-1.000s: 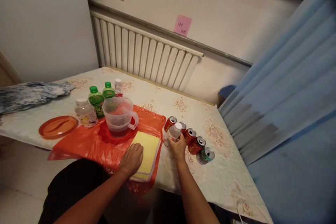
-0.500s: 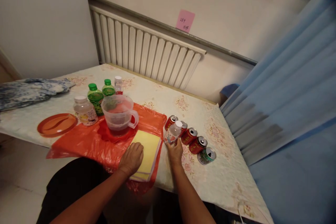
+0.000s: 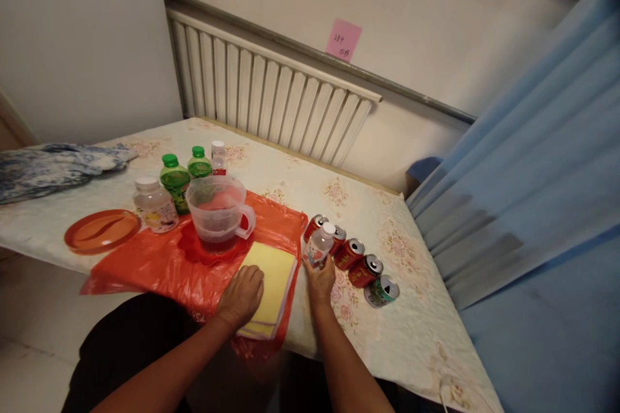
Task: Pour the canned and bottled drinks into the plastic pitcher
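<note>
My left hand (image 3: 242, 295) lies on a stack of yellow cloths or sheets (image 3: 274, 274), its fingers resting flat near the left edge. With my right hand (image 3: 320, 279) I grip a small clear bottle (image 3: 320, 246) with a white cap, upright, close in front of a row of drink cans. Red cans (image 3: 349, 253) and one green can (image 3: 382, 291) make up that row, running down to the right. Left of the yellow stack, a clear measuring jug (image 3: 216, 210) stands in a red scalloped dish (image 3: 194, 248) on a red plastic bag (image 3: 130, 264).
Two green-capped bottles (image 3: 175, 184), a wide white-capped bottle (image 3: 155, 206) and a slim bottle (image 3: 218, 158) stand behind and left of the jug. An orange lid (image 3: 103, 232) lies at the left edge, near a patterned cloth (image 3: 53, 168). A blue curtain (image 3: 533, 174) hangs on the right.
Nearly everything stays in place. The view shifts very slightly; my right hand still holds the bottle by the cans and my left hand remains on the yellow stack.
</note>
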The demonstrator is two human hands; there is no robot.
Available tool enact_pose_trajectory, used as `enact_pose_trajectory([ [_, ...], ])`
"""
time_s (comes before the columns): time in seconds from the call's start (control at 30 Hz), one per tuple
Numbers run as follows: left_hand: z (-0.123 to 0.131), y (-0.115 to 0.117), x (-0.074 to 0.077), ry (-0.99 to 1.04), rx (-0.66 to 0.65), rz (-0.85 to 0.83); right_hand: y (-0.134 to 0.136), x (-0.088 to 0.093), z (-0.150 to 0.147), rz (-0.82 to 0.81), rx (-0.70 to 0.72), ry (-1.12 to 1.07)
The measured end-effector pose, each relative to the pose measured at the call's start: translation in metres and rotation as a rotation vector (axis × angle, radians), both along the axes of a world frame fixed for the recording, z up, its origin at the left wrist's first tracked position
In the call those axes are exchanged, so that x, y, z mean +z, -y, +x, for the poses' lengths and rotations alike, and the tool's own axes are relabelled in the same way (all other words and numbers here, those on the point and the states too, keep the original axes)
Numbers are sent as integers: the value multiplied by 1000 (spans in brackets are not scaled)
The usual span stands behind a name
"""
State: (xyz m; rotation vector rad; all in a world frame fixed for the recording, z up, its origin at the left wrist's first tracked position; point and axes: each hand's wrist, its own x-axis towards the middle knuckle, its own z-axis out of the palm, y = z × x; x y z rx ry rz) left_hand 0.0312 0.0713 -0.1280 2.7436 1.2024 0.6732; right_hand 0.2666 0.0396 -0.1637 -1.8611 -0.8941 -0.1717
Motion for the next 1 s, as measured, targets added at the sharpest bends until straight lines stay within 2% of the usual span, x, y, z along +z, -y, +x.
enact_pose_trajectory([
  [1.0, 0, -2, -1, 11, -25, -3, -5, 0, -3, -21, 70, -16],
])
